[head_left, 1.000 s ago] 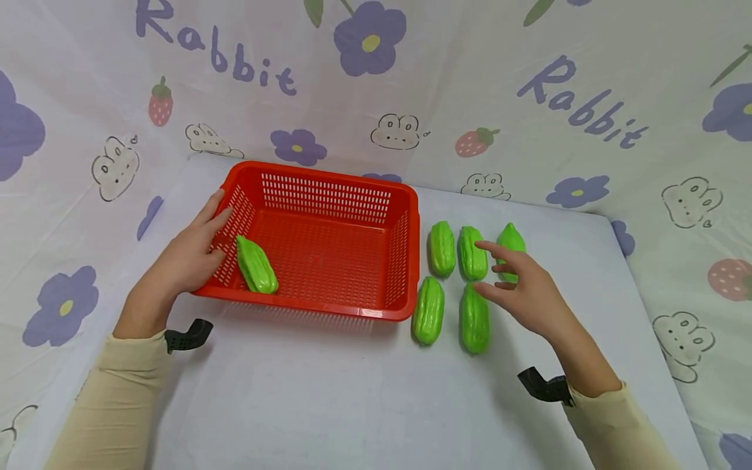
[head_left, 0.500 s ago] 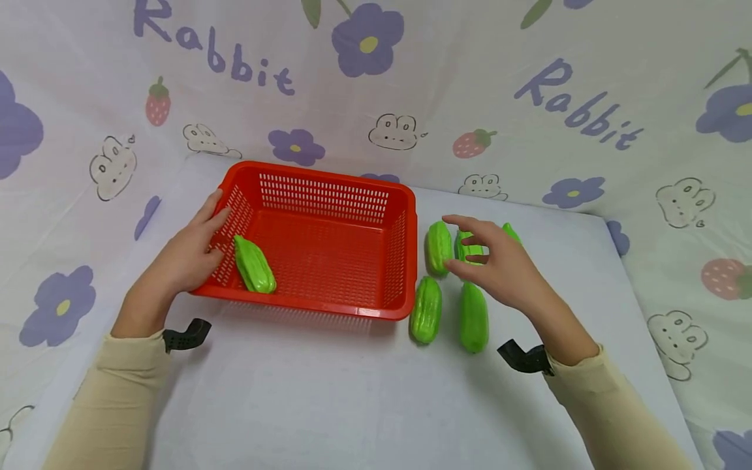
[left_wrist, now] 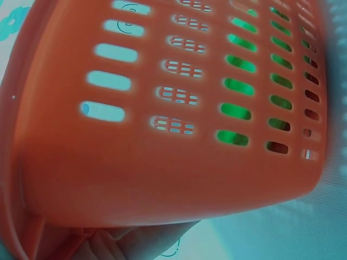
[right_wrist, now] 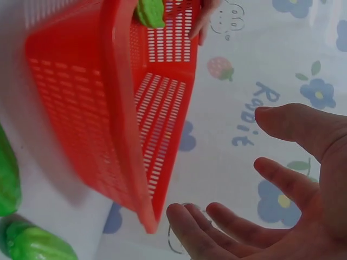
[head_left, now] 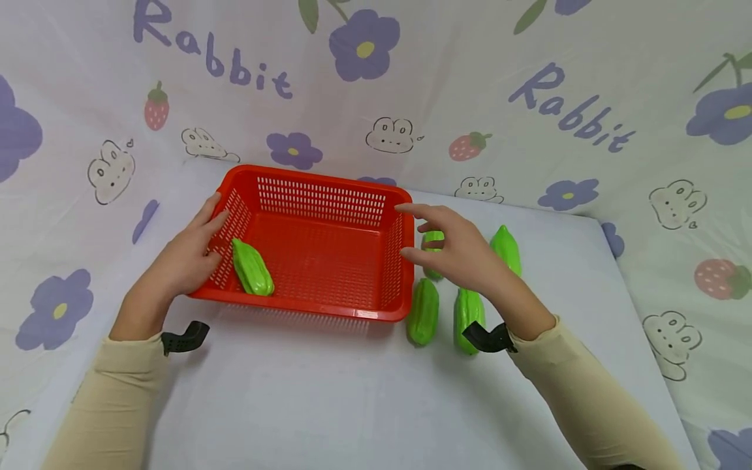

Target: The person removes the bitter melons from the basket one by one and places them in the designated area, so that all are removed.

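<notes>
My left hand (head_left: 187,256) grips the left rim of a red slatted plastic basket (head_left: 305,309); in the left wrist view some of its fingers (left_wrist: 135,241) show past the rim. Inside, at the basket's left front, lies a glossy ridged green bitter melon (head_left: 252,269). Above the right rim hovers my right hand (head_left: 455,245), holding nothing, its thumb and fingers spread apart, as the right wrist view also shows. Under it, one bitter melon (head_left: 433,266) is partly covered. Nearer the front are two more, a left one (head_left: 423,312) and a right one (head_left: 464,310).
Another bitter melon (head_left: 506,248) lies to the right, partly behind the right forearm. All stand on a white-covered table (head_left: 329,398). A patterned cloth (head_left: 329,104) rises behind the table and along both sides.
My right hand has moved left from over the bitter melons to the basket's right rim, fingers still spread. The left hand stays at the left rim.
</notes>
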`<state>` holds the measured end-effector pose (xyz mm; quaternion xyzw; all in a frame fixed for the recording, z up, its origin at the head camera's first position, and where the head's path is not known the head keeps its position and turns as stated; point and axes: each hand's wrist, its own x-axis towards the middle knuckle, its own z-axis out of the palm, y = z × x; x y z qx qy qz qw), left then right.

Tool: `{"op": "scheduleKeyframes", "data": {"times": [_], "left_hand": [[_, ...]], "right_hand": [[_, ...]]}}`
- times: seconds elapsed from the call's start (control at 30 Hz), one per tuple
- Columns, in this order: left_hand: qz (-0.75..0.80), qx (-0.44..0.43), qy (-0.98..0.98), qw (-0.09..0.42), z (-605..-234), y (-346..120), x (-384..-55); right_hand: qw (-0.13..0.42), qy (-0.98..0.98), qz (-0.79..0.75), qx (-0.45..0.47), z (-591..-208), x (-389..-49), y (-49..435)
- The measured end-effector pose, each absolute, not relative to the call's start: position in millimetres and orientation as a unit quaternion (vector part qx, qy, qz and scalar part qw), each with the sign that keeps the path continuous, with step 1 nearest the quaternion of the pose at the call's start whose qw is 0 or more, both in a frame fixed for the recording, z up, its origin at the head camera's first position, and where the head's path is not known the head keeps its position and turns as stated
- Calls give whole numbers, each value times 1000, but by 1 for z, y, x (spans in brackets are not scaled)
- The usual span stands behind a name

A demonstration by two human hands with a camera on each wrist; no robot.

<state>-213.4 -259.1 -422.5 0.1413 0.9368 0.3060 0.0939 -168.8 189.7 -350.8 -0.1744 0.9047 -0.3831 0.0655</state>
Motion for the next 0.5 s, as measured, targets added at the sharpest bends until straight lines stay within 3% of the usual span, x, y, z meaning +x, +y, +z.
{"op": "scheduleKeyframes", "data": {"times": [0.5], "left_hand": [[305,136,937,102,-418,-259,-213]], "right_hand": [[76,895,-392,-199,-345,-190,153]]}}
